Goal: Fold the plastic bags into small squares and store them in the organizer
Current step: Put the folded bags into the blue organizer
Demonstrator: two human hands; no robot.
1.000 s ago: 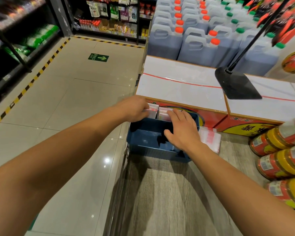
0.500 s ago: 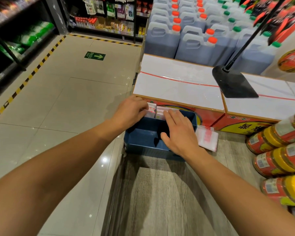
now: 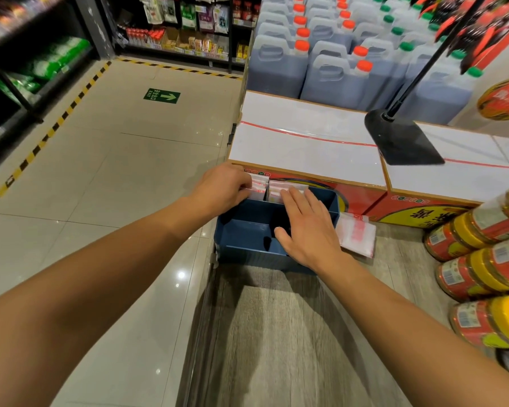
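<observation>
Two hands at the dark blue plastic compartmented organizer (image 3: pixel 247 230), which sits at the far left edge of the grey wood-grain bench (image 3: pixel 276 333). Left hand (image 3: pixel 221 188): fingers curled, pinching folded white-and-red plastic bags (image 3: pixel 259 186) standing in the far-left compartment. Right hand (image 3: pixel 309 227): fingers straight, released, resting on the neighbouring folded stack (image 3: pixel 279 188). One flat unfolded white-and-red plastic bag (image 3: pixel 356 236) lies just right of the organizer.

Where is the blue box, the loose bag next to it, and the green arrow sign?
blue organizer (image 3: pixel 241 230): head view, bare inner floor.
loose folded bag (image 3: pixel 357 236): head view, its middle.
green arrow sign (image 3: pixel 161 96): head view, its centre, on the floor.
</observation>
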